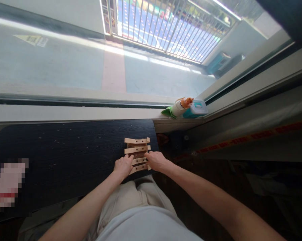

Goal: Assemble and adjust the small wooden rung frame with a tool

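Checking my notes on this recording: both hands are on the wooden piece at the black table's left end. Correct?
The end is wrong: the head view shows the wooden piece at the right end of the black table. The left hand and right hand are on it.

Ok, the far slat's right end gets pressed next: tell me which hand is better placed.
The right hand, most likely: its fingers are already at the right side of the slats, nearer that end of the far slat. The left hand is over at their left side.
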Available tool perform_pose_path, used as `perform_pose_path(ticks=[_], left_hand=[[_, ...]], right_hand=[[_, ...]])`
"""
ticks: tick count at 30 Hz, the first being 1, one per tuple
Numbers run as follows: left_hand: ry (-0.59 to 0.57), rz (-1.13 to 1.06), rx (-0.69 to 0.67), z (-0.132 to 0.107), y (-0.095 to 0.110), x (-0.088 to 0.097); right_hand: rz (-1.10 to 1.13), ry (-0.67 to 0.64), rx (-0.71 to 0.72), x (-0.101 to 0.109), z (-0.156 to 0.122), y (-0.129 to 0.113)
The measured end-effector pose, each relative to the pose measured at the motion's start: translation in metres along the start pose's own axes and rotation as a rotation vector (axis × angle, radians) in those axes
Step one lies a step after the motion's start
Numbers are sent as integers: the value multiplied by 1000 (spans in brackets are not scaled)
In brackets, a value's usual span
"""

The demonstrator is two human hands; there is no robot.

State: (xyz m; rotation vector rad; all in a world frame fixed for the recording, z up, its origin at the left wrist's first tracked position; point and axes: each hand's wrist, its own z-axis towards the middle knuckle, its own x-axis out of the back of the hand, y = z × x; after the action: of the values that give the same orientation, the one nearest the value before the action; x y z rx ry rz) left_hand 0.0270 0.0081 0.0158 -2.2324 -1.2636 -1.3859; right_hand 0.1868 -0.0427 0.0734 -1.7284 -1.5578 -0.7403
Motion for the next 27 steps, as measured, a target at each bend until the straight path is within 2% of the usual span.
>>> perform_pose_path(ticks=[2,4,9,11,13,16,20,23,27], left_hand=[[1,-30,-34,-4,-7,-6],[-8,-65,-70,-4,-10,-10],[-12,-76,-79,1,-6,-7],[-20,-79,-73,2,-6,-5],[-28,-91,-65,2,-8,-4],[-20,-100,-64,1,-9,-4],[-21,-108,-51,1,-7,-3],[-33,-114,-48,2,-7,-3],[-27,-124,-54,3,-8,-4]], right_hand=[[-57,-2,123,-4,-3,2],[-59,-2,128,-12,-4,2],[144,22,-280,-25,2,0],[195,-6,-338,-19,4,-1],[169,-27,-293,-8,3,-2],[-2,-6,-87,4,-6,-1],[-179,-22,207,-5,-14,-9],[-176,9,207,-16,-11,-17],[-26,72,38,-11,-5,-15]])
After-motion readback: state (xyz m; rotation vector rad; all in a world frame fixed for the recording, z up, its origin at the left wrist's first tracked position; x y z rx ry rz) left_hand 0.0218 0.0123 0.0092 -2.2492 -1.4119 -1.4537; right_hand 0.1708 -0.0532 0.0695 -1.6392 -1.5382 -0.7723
